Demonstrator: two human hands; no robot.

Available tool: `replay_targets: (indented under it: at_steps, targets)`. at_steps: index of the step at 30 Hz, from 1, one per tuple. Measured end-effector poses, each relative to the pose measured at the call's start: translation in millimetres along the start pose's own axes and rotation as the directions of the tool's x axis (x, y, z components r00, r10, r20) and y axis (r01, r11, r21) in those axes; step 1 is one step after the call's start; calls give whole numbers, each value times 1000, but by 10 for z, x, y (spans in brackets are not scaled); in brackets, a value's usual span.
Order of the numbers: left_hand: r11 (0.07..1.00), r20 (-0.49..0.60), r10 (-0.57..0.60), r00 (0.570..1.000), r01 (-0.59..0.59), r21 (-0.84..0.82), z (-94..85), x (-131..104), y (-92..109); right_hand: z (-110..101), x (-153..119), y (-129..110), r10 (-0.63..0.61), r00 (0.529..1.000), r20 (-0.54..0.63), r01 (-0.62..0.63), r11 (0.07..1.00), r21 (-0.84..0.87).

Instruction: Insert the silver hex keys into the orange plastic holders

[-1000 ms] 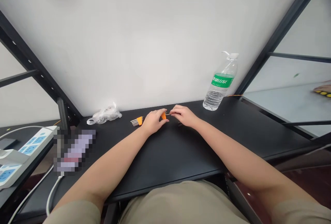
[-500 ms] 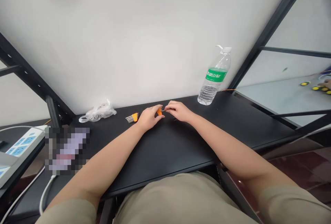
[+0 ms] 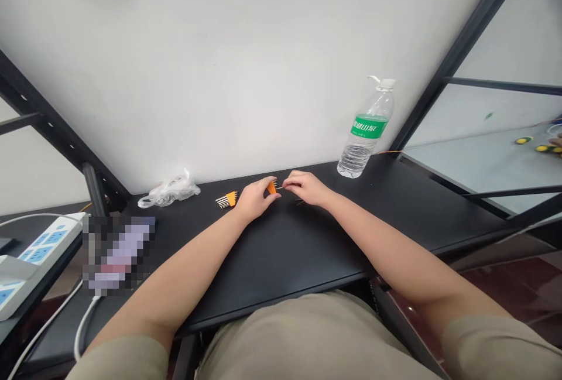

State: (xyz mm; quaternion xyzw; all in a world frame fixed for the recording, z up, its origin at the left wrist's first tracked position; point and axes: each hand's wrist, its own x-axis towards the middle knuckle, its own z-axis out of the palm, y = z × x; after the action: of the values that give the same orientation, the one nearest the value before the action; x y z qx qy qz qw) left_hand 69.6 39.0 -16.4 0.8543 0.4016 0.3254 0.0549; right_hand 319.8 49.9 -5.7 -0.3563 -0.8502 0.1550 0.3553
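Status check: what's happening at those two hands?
Left hand: gripping orange plastic holder. Right hand: pinching thin metal rod beside it. Tall clear bottle, green label: off right, not blocking.

Partly hidden by the left hand (image 3: 253, 199): an orange holder (image 3: 271, 187). Too small to make out: the ends of a thin rod (image 3: 281, 187) at the right hand (image 3: 308, 188). Pixelated: a flat, purplish object (image 3: 125, 251). Cut off at left: a white power strip (image 3: 44, 248); at right: another person's hand (image 3: 557, 141).

The bottle (image 3: 366, 137) has a green label with white characters; the holder (image 3: 230, 198) is orange.
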Motion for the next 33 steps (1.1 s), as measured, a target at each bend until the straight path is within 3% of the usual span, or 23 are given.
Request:
replay_targets:
  at_steps: [17,21,26,29,31,33]
  targets:
    - [995,31,74,997,-76,60,44,-11,22,-39,0,16,38,997,61,-39,999,6]
    - [993,71,96,993,-100,60,39,-20,72,58,15,-88,17,998,59,-16,1000,-10]
    - [999,77,35,996,-34,-16,8,-21,112,223,25,-183,176,983,55,-183,971,154]
    - [999,45,30,999,-29,-22,-2,-19,89,102,11,-71,239,969,54,-245,956,162]
    - [997,36,76,996,-75,-23,8,-21,65,-75,-14,62,230,972,49,-232,973,18]
    - [993,45,122,992,-121,-14,30,-23,41,-265,-49,200,232,962,144,-217,969,-117]
